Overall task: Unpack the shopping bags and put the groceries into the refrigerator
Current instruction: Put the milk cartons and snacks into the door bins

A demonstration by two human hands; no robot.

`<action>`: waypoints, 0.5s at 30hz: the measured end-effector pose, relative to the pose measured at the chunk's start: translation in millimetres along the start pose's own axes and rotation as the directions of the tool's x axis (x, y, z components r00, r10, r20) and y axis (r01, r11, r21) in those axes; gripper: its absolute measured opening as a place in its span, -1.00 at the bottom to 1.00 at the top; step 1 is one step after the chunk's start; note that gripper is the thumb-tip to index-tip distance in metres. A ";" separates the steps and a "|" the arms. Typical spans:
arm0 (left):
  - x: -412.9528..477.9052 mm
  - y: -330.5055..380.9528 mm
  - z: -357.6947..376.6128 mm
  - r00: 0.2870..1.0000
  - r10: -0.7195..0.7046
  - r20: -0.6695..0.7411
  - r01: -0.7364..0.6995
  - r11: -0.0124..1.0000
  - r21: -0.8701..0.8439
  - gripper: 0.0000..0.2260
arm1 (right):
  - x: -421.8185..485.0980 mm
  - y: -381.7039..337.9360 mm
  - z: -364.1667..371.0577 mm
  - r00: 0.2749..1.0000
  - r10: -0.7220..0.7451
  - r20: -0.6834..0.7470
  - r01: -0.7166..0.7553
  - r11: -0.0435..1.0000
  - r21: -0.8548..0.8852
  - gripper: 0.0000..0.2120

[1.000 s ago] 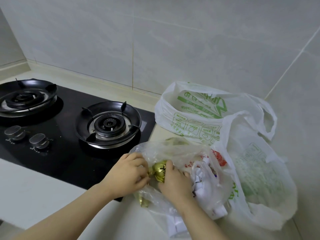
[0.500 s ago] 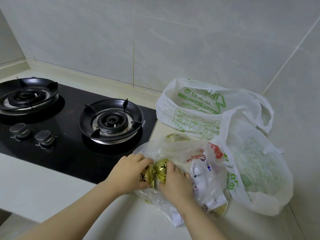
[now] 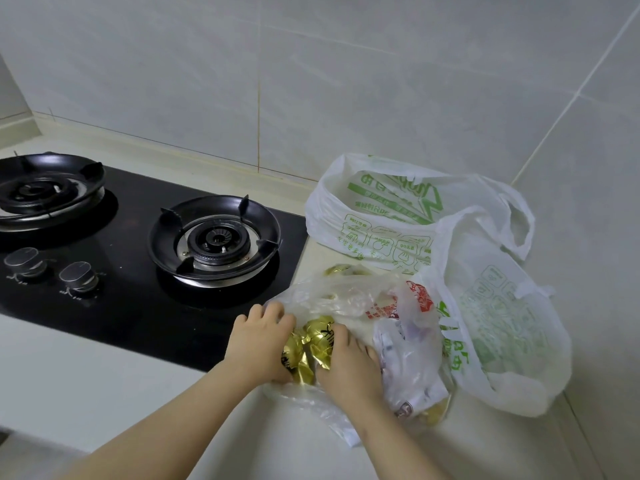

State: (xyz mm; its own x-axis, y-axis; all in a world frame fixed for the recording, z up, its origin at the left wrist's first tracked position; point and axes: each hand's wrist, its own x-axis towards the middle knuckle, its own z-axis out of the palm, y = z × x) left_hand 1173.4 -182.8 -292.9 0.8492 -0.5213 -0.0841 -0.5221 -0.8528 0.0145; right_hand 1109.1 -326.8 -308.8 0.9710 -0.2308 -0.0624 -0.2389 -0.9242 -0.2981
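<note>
- The left hand and right hand both curl round crinkled, shiny gold foil packets at the mouth of a thin clear bag.
- The clear bag lies on the pale worktop, right of a glossy black hob.
- Wrinkled white bags with green print slump just beyond it.

Home kitchen. Black two-burner gas hob sat sunk in a pale desk, tiled walls behind. Plastic shopping bags lay beside it.
</note>
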 end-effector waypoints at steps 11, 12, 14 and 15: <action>-13.6 -1.7 20.8 0.944 -0.181 -0.277 0.073 0.930 -0.359 -0.45 | -7.5 4.8 -3.9 0.998 0.016 -0.063 -0.009 0.995 0.103 -0.50; -15.6 -1.4 20.2 0.939 -0.213 -0.269 0.085 0.903 -0.422 -0.47 | -8.3 4.8 -5.3 0.998 0.010 -0.058 -0.004 0.994 0.112 -0.49; -19.3 -0.3 15.2 0.933 -0.275 -0.231 0.113 0.835 -0.539 -0.50 | -10.0 4.5 -8.5 0.999 0.005 -0.053 0.003 0.988 0.155 -0.48; -20.2 -0.5 11.9 0.931 -0.297 -0.210 0.123 0.801 -0.585 -0.51 | -10.6 4.2 -9.5 0.998 0.012 -0.062 0.000 0.981 0.196 -0.48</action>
State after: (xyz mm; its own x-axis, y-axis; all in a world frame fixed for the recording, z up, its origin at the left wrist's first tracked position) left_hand 1155.5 -171.5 -303.0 0.9627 -0.2388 0.1270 -0.2671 -0.7663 0.5843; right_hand 1097.6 -331.2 -300.4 0.9655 -0.2603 -0.0070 -0.2317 -0.8466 -0.4791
